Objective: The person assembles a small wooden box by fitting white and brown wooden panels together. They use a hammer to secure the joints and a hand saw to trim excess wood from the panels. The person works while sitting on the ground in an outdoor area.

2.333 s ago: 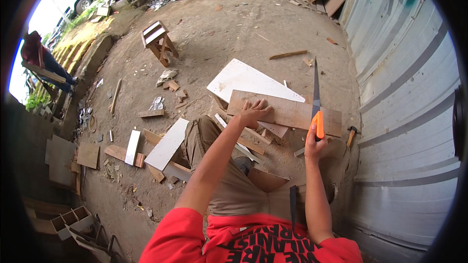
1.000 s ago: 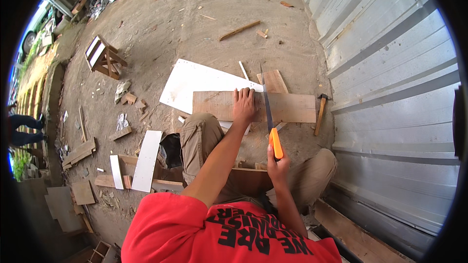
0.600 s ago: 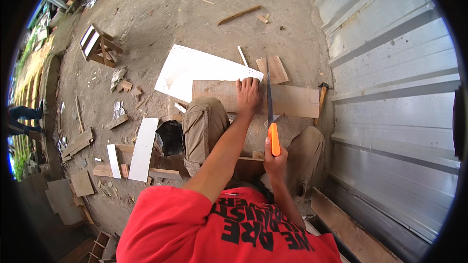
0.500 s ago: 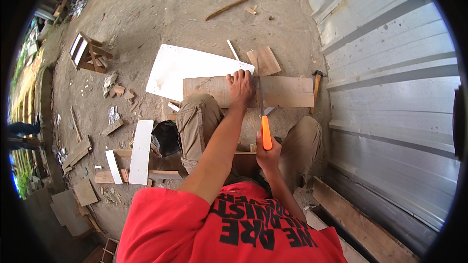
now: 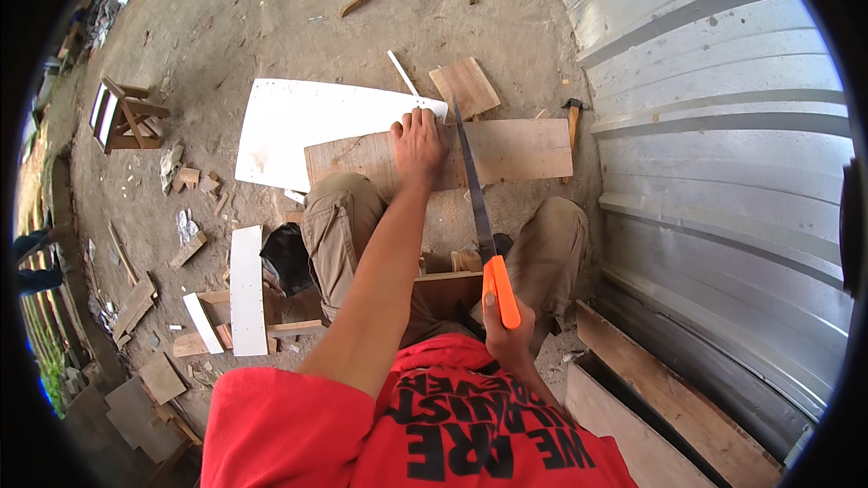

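A long wooden board lies crosswise in front of my knees, its left part over a white panel. My left hand bears down on the board near its middle, fingers bent over its far edge. Low on the right, my right hand is wrapped round the orange handle of a handsaw. The dark blade slants up across the board just right of my left hand, its tip near the far edge. Whether the teeth sit in a cut cannot be made out.
A square wood piece and a hammer lie beyond the board. Corrugated metal sheeting walls the right side. At left stand a small wooden stool and a white-slatted wooden piece, among scattered offcuts. Long planks lie at lower right.
My right hand has drawn the saw back toward my body, showing more blade. The left hand still presses on the board. The whole view has shifted slightly.
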`<state>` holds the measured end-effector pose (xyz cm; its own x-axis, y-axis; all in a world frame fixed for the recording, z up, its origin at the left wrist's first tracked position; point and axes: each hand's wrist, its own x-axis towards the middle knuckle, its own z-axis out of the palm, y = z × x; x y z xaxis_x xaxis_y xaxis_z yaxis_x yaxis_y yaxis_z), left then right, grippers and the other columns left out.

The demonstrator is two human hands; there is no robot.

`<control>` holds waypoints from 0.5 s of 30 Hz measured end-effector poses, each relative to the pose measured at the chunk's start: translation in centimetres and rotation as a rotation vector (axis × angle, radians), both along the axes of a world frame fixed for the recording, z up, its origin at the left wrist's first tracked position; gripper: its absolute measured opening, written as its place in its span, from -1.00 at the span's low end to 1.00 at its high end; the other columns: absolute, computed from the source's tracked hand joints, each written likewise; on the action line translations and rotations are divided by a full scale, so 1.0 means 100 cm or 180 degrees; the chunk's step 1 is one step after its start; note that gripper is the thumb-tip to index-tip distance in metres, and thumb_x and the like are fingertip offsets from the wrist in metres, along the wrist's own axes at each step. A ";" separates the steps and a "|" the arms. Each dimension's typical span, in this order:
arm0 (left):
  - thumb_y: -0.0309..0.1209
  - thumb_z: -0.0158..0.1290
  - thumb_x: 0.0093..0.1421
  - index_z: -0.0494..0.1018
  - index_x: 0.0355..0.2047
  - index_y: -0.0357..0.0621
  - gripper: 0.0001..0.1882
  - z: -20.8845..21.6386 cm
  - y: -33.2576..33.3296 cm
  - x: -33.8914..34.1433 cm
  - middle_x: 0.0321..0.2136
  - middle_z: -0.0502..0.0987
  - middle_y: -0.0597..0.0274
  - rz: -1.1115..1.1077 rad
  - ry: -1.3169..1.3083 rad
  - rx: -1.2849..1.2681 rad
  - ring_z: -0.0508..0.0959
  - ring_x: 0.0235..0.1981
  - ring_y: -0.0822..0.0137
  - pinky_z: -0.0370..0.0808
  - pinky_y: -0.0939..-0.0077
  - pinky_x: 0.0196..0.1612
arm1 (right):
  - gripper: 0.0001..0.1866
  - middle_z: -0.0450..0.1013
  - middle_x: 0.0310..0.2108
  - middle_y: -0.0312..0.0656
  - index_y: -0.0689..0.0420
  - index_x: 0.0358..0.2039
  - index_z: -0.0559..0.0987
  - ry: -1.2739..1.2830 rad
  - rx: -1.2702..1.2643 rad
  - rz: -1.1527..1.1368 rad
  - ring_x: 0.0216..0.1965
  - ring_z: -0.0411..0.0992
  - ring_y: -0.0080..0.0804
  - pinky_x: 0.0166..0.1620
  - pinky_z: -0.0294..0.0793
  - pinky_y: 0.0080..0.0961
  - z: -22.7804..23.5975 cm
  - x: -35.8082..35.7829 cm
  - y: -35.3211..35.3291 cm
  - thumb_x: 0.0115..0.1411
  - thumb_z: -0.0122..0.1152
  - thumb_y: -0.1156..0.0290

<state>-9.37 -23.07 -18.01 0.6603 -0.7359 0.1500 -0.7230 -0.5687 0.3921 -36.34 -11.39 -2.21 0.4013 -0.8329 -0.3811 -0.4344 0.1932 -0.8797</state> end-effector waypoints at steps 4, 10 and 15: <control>-0.30 -0.10 0.32 0.38 -0.24 -0.16 -0.81 -0.004 -0.004 -0.001 -0.24 0.44 0.11 -0.0158 0.0054 -0.0239 0.42 -0.09 0.14 0.25 0.17 0.04 | -0.76 0.33 -0.68 -0.34 0.31 -0.37 0.56 0.0043 -0.0506 -0.0094 -0.58 0.26 -0.70 -0.50 0.29 -0.55 0.022 0.031 -0.015 0.30 0.22 0.36; -0.38 -0.06 0.22 0.37 -0.25 -0.14 -0.86 0.006 -0.001 0.000 -0.25 0.43 0.11 -0.0279 0.0075 -0.0130 0.41 -0.09 0.11 0.26 0.19 0.04 | -0.66 0.31 -0.70 -0.17 0.27 -0.52 0.47 -0.0248 -0.1193 -0.0064 -0.65 0.23 -0.51 -0.53 0.22 -0.41 -0.051 0.144 -0.125 0.32 0.20 0.30; -0.41 -0.04 0.17 0.36 -0.26 -0.13 -0.86 0.000 0.002 0.003 -0.25 0.43 0.11 -0.0119 0.0082 -0.0137 0.41 -0.09 0.11 0.26 0.19 0.03 | -0.70 0.34 -0.70 -0.18 0.28 -0.49 0.49 -0.0231 -0.0919 0.0069 -0.67 0.24 -0.49 -0.53 0.25 -0.42 -0.041 0.106 -0.084 0.31 0.21 0.33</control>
<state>-9.09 -22.90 -18.06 0.6366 -0.7533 0.1653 -0.7327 -0.5239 0.4344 -25.77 -19.81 -6.28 0.4377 -0.8936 -0.0994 -0.3696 -0.0781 -0.9259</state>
